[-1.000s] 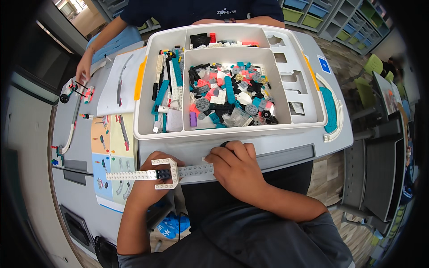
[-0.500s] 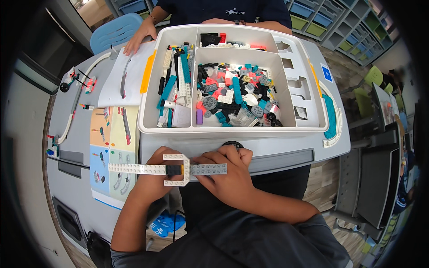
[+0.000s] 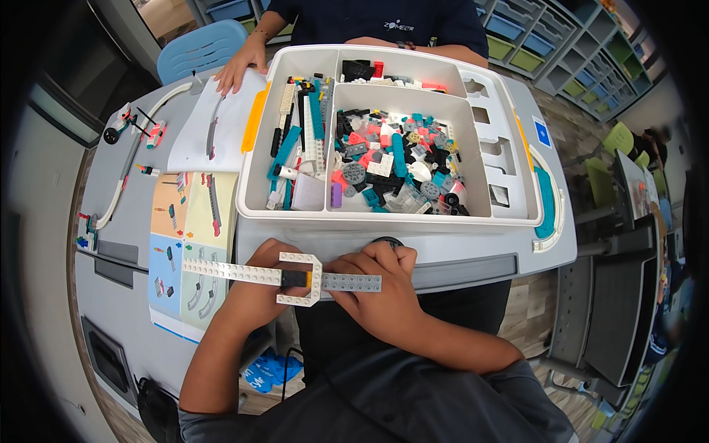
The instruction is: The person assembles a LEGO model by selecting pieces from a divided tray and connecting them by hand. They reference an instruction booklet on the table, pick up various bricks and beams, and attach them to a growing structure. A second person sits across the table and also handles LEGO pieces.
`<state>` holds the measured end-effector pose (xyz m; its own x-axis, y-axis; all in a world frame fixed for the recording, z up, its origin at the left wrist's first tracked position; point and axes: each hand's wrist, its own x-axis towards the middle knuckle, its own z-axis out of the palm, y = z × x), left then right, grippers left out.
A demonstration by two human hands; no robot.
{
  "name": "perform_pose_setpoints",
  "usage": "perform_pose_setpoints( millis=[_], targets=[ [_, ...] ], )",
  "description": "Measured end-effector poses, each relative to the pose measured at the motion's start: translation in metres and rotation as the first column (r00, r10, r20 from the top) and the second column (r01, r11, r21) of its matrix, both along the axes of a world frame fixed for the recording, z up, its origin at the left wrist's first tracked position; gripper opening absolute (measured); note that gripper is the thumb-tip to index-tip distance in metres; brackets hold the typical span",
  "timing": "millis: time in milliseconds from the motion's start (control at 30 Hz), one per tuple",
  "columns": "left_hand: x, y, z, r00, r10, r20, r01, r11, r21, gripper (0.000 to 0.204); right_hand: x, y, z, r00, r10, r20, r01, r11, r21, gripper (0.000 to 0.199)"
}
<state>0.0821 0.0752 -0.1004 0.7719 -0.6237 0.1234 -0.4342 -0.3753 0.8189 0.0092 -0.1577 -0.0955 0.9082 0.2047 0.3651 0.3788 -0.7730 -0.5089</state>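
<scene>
In front of my body, at the near table edge, both hands are on a long toy-brick assembly. It has a white studded beam [image 3: 229, 271] on the left, a black piece in the middle, a white U-shaped studded frame [image 3: 317, 279] and a grey studded plate [image 3: 354, 283] on the right. My left hand [image 3: 255, 299] grips it from below near the black piece, its fingers partly hidden. Closed around the grey end is my right hand [image 3: 380, 292], fingers curled and thumb beneath. A dark round piece [image 3: 389, 241] shows just beyond the right knuckles.
A white sorting box [image 3: 391, 215] of mixed bricks stands beyond my hands. To its left lie an open picture booklet [image 3: 193, 247], which another person's hand [image 3: 240, 68] touches, and a curved brick track [image 3: 125, 177]. A teal-and-white curved piece [image 3: 545, 203] sits at the right.
The assembly has tilted slightly, its white left end rising toward the box. My head view has shifted a little; both hands keep their hold.
</scene>
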Motion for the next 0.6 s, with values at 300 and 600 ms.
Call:
perform_pose_setpoints(
  millis=[300,600],
  targets=[
    [0.0015,-0.0006,0.0019,0.997,-0.021,0.071,0.019,0.999,0.038,0.040,0.0010,-0.0019,0.0011,1.000,0.005,-0.008,-0.005,1.000,0.012,0.040],
    [0.0046,0.0049,-0.0040,0.990,-0.021,-0.138,0.016,0.999,-0.038,0.043,0.0008,-0.0037,0.0043,0.999,0.013,-0.033,-0.012,1.000,0.017,0.042]
  ],
)
